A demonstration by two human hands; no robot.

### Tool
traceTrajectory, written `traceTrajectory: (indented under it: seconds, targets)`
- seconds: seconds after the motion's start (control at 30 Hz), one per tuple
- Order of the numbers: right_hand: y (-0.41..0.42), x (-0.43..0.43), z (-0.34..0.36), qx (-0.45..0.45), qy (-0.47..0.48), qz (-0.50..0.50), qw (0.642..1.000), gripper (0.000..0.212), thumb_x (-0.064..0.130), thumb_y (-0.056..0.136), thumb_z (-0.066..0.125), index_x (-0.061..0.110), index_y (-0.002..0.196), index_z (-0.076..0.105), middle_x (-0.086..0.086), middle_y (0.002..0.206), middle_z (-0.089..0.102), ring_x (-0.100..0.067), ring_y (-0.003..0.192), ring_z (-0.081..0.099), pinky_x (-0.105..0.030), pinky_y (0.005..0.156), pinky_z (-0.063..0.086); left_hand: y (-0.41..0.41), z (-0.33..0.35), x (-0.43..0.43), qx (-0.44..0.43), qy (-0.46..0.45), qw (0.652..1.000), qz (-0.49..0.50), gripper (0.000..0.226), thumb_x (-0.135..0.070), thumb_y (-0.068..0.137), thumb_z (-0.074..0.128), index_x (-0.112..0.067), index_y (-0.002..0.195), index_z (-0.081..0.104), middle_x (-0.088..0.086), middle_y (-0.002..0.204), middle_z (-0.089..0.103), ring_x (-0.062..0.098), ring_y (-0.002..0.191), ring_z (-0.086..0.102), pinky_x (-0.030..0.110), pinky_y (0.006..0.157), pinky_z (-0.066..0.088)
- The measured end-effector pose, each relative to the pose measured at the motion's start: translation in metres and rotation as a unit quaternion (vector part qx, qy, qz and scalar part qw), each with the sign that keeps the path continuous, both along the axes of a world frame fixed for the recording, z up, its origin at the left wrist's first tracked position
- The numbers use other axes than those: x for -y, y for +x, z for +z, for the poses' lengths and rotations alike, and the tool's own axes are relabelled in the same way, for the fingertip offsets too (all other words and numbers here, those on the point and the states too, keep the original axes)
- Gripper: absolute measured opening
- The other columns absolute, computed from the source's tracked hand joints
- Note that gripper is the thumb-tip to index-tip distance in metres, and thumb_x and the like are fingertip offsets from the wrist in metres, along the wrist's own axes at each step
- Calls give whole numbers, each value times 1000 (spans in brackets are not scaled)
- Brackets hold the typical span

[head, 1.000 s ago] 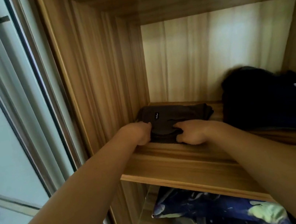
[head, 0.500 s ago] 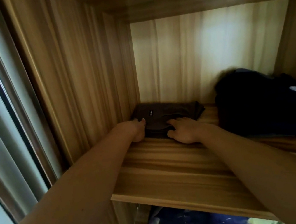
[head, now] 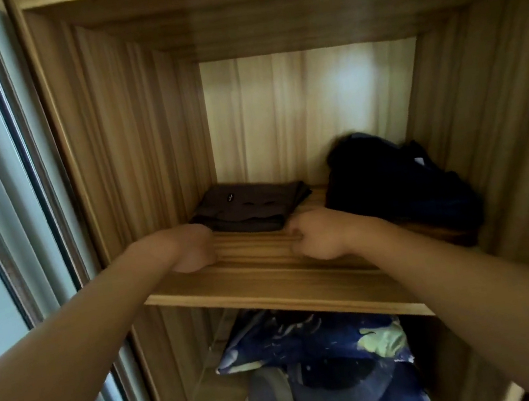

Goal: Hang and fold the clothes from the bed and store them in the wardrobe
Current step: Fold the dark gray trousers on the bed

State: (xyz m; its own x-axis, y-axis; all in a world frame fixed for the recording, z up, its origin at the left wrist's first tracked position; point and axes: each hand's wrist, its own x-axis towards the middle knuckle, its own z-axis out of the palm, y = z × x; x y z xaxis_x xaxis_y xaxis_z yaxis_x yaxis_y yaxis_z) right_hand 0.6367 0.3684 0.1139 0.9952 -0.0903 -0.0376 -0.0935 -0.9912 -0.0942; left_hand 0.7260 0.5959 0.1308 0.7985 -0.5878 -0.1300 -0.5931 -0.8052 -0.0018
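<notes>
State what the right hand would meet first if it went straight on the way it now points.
The right hand would most likely meet the near right corner of the folded brown garment; depth is unclear.

Bare: left forearm (head: pixel 83 336), right forearm (head: pixel 471 292), left grip (head: pixel 194 247), right grip (head: pixel 319 236).

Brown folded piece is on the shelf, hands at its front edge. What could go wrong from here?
Left hand and right hand sit curled at the front corners of the folded brown garment; drawing back could snag it and undo the fold. The loose dark pile beside it could slump onto it.
</notes>
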Motion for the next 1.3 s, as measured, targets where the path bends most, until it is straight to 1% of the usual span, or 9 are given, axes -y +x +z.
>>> traceTrajectory:
  seconds: [0.27, 0.4, 0.53, 0.67, 0.73, 0.83, 0.93, 1.1, 1.3]
  targets:
    - [-111, 7, -1, -36, 25, -50, 998, 31, 52, 93, 58, 22, 96, 65, -1, 96, 65, -21, 82, 65, -34, 66, 59, -87, -5, 16, 10, -32, 997, -66, 33, -41, 96, 53, -13, 98, 70, 5, 100, 68, 21, 95, 62, 36, 86, 50]
    - [-151, 14, 0, -32, -23, -85, 996, 38, 50, 97, 53, 16, 103, 68, 3, 91, 59, -19, 88, 60, -25, 61, 45, -107, -8, 41, -1, -32, 993, -111, 31, -44, 96, 55, -15, 100, 65, 2, 93, 64, 21, 90, 60, 29, 67, 40]
    - [-183, 13, -12, -11, -14, -157, 987, 35, 48, 97, 54, 18, 98, 70, 2, 95, 65, -21, 90, 62, -34, 81, 54, -116, -14, 60, 4, -38, 980, -194, 32, -43, 96, 56, -14, 103, 69, 3, 101, 65, 22, 95, 62, 28, 71, 44]
    - [-214, 1, -33, 61, -32, -221, 973, 33, 44, 97, 56, 15, 98, 72, -3, 103, 67, -24, 100, 62, -30, 83, 47, -130, -34, 75, 47, -86, 952, -290, 27, -41, 94, 58, -16, 96, 69, 3, 97, 65, 22, 89, 61, 35, 77, 52]
    - [-234, -7, -44, 28, -28, -265, 963, 37, 47, 98, 53, 16, 110, 70, -6, 118, 66, -26, 113, 60, -31, 90, 45, -142, -47, 81, 56, -137, 932, -331, 22, -39, 92, 60, -18, 96, 65, 1, 92, 63, 20, 84, 59, 36, 73, 50]
    - [-276, -22, -60, -38, -8, -349, 936, 45, 51, 97, 50, 20, 128, 60, -8, 129, 63, -29, 118, 59, -36, 96, 47, -166, -65, 96, 40, -157, 900, -404, 25, -35, 91, 62, -10, 92, 66, 8, 88, 66, 25, 79, 61, 42, 72, 53]
    - [-326, -37, -75, -45, 13, -427, 903, 42, 52, 97, 53, 22, 124, 62, -6, 122, 65, -27, 107, 60, -31, 82, 43, -195, -81, 114, 1, -107, 880, -462, 27, -36, 92, 61, -9, 95, 64, 8, 88, 66, 26, 82, 61, 43, 79, 53]
    - [-421, -66, -98, -68, 46, -549, 831, 39, 50, 99, 51, 19, 120, 62, -2, 115, 62, -24, 104, 57, -35, 83, 45, -264, -113, 149, -35, -13, 840, -542, 29, -37, 96, 55, -9, 97, 64, 10, 98, 66, 27, 90, 62, 39, 82, 52]
    - [-538, -98, -127, -78, 72, -665, 739, 35, 51, 97, 54, 20, 112, 63, 5, 100, 62, -18, 94, 57, -31, 75, 40, -381, -145, 190, -51, 44, 761, -645, 34, -38, 100, 51, -9, 113, 62, 8, 113, 64, 24, 100, 62, 35, 83, 49]
